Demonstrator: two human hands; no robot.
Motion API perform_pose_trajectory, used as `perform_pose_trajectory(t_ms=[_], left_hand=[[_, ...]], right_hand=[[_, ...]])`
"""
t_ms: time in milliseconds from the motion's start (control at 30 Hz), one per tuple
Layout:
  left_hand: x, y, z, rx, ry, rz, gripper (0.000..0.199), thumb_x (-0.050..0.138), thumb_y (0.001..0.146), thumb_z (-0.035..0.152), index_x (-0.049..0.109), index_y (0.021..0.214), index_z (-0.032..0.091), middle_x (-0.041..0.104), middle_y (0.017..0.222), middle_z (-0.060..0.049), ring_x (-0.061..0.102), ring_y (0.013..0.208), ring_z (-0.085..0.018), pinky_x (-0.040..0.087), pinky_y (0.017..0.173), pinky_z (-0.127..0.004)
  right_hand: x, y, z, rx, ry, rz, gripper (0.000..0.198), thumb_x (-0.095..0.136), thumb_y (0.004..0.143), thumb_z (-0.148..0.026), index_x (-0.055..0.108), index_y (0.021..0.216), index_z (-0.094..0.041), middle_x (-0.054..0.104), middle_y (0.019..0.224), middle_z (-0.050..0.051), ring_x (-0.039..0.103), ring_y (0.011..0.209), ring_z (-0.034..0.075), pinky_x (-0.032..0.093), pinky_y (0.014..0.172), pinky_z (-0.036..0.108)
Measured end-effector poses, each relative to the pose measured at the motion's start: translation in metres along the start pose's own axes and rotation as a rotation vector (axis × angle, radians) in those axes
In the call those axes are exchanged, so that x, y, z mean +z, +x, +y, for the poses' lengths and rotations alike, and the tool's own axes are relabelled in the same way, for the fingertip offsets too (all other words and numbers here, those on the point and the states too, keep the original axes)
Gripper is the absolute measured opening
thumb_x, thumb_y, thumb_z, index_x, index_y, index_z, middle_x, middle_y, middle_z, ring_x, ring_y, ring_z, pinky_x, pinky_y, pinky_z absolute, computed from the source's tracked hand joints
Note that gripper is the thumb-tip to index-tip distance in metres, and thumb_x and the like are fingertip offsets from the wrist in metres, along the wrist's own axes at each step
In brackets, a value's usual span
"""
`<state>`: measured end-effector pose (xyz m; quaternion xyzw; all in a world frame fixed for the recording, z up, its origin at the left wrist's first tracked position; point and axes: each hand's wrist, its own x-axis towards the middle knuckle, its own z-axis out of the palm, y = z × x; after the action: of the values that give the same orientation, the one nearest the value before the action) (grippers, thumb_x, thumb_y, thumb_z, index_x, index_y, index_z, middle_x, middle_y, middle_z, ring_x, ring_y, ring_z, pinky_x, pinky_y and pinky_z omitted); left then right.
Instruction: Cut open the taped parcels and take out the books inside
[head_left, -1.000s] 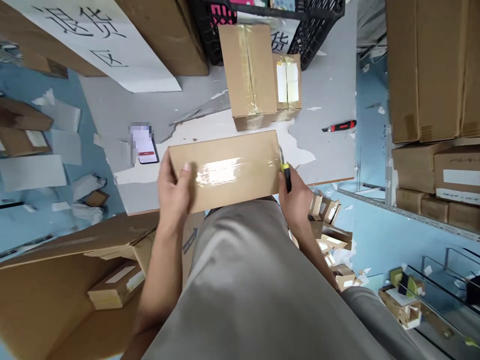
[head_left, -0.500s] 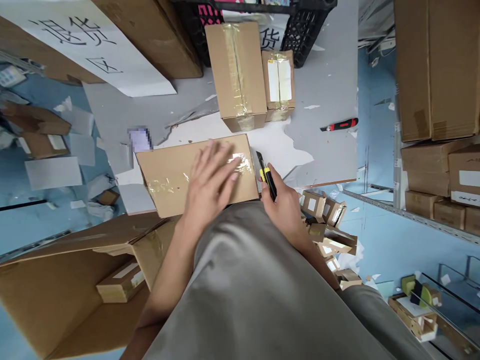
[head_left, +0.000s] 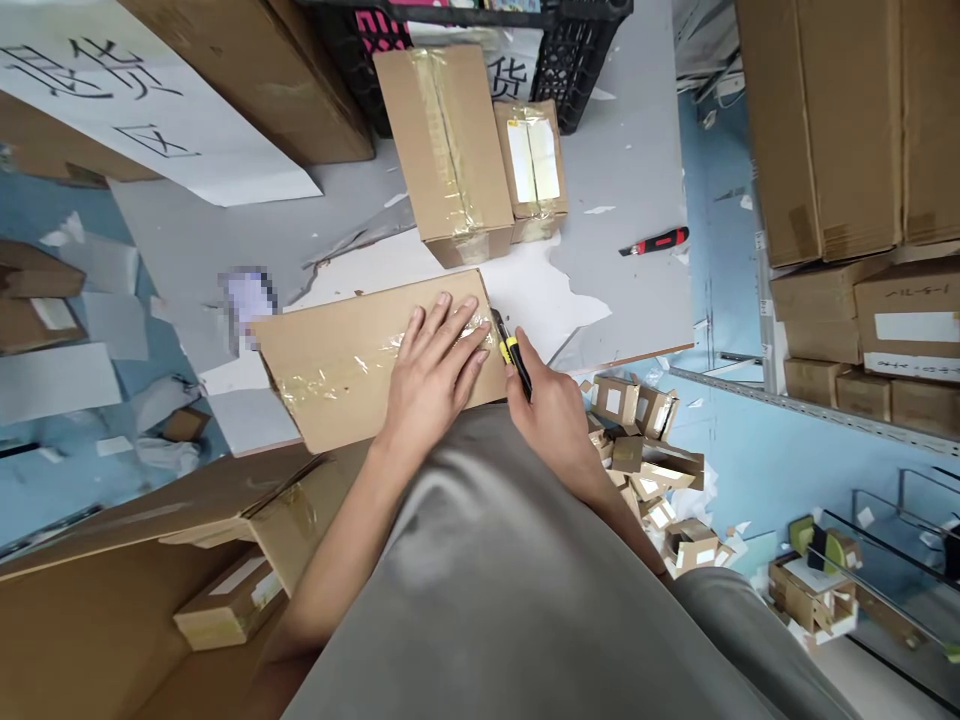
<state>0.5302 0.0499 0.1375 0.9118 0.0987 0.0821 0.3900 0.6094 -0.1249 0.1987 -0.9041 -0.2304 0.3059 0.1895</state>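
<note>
A taped cardboard box (head_left: 337, 370) lies along the table's near edge, in front of my body. My left hand (head_left: 435, 365) rests on its top with the fingers stretched out, over the clear tape near the right end. In my right hand (head_left: 551, 415) is a yellow and black box cutter (head_left: 514, 352), gripped by its handle. The cutter's blade points up and left, at the right end of the box; whether it touches the cardboard I cannot tell.
Two taped boxes (head_left: 450, 150) stand farther back, before a black plastic crate (head_left: 577, 85). A red and black cutter (head_left: 660, 241) lies on the grey table (head_left: 622, 190). A large open carton (head_left: 82, 620) is at lower left. Several small boxes (head_left: 649, 465) are piled below right.
My right hand has brought the box cutter closer to the box's right end. My left hand, blurred before, now lies still on the box. The whole view has shifted slightly.
</note>
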Motion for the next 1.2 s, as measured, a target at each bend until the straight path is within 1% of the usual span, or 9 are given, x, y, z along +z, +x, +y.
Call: perform_pose_trajectory(t_ms=[233,400,500,667,833,967,1067,1133,1200], left_hand=[[0.002,-0.001,0.0,-0.003,-0.039,0.005,0.038,0.056,0.116,0.048,0.075,0.145,0.032,0.061,0.171,-0.006,0.041,0.171,-0.035,0.023,0.144,-0.07],[0.003,-0.002,0.002,-0.012,-0.074,0.006,0.04,0.055,0.117,0.048,0.073,0.149,0.034,0.061,0.171,-0.004,0.039,0.172,-0.034,0.021,0.144,-0.07],[0.004,-0.004,0.002,-0.002,-0.069,0.018,0.039,0.054,0.117,0.045,0.073,0.15,0.034,0.061,0.171,-0.004,0.04,0.172,-0.034,0.022,0.145,-0.069],[0.007,-0.004,-0.001,0.018,-0.061,0.038,0.037,0.055,0.117,0.04,0.073,0.148,0.032,0.062,0.17,-0.007,0.042,0.171,-0.034,0.024,0.144,-0.07],[0.008,-0.003,0.001,0.012,-0.087,0.021,0.038,0.056,0.117,0.043,0.072,0.149,0.033,0.062,0.171,-0.007,0.041,0.171,-0.034,0.021,0.144,-0.071],[-0.011,-0.015,0.0,-0.03,-0.059,0.102,0.039,0.061,0.114,0.046,0.07,0.151,0.036,0.059,0.173,-0.005,0.042,0.171,-0.035,0.021,0.143,-0.074],[-0.036,-0.035,-0.014,-0.19,0.03,0.262,0.051,0.068,0.11,0.047,0.062,0.16,0.04,0.046,0.182,-0.004,0.025,0.177,-0.037,0.011,0.145,-0.074],[-0.052,-0.049,-0.031,-0.307,0.11,0.352,0.065,0.073,0.106,0.05,0.054,0.167,0.038,0.034,0.188,-0.007,0.012,0.18,-0.04,0.006,0.145,-0.074],[-0.065,-0.061,-0.051,-0.391,0.167,0.395,0.077,0.074,0.104,0.054,0.047,0.173,0.033,0.028,0.19,-0.013,0.012,0.179,-0.044,0.007,0.144,-0.074]], right_hand=[[0.002,-0.008,-0.024,0.095,-0.145,-0.009,0.067,0.036,0.115,-0.024,0.032,0.181,-0.013,0.086,0.109,0.016,0.084,0.095,0.03,0.064,0.085,0.038],[0.001,0.004,-0.046,0.109,-0.223,0.019,0.07,0.039,0.115,-0.023,0.023,0.183,-0.013,0.085,0.114,0.019,0.085,0.098,0.029,0.066,0.087,0.038],[-0.007,0.005,-0.054,0.136,-0.266,-0.016,0.068,0.041,0.115,-0.022,0.027,0.182,-0.012,0.086,0.109,0.02,0.085,0.099,0.032,0.066,0.087,0.039],[-0.018,-0.019,-0.055,0.169,-0.357,-0.131,0.07,0.05,0.111,-0.016,0.036,0.179,-0.009,0.085,0.096,0.021,0.086,0.093,0.034,0.064,0.079,0.037],[-0.017,-0.029,-0.052,0.202,-0.385,-0.199,0.065,0.044,0.111,-0.014,0.041,0.175,-0.005,0.085,0.102,0.024,0.086,0.098,0.035,0.063,0.081,0.039],[-0.021,-0.043,-0.041,0.158,-0.359,-0.139,0.063,0.045,0.112,-0.02,0.044,0.174,-0.009,0.086,0.094,0.017,0.085,0.088,0.032,0.061,0.077,0.036],[-0.028,-0.052,-0.018,0.148,-0.249,0.0,0.057,0.046,0.115,-0.032,0.053,0.169,-0.016,0.085,0.087,0.011,0.082,0.078,0.03,0.059,0.075,0.035],[-0.028,-0.043,0.006,0.181,-0.155,0.103,0.049,0.045,0.116,-0.038,0.064,0.157,-0.019,0.085,0.089,0.01,0.081,0.078,0.029,0.058,0.078,0.035],[-0.02,-0.019,0.033,0.218,-0.046,0.161,0.041,0.047,0.116,-0.042,0.074,0.137,-0.02,0.085,0.093,0.01,0.08,0.081,0.027,0.057,0.081,0.033]])
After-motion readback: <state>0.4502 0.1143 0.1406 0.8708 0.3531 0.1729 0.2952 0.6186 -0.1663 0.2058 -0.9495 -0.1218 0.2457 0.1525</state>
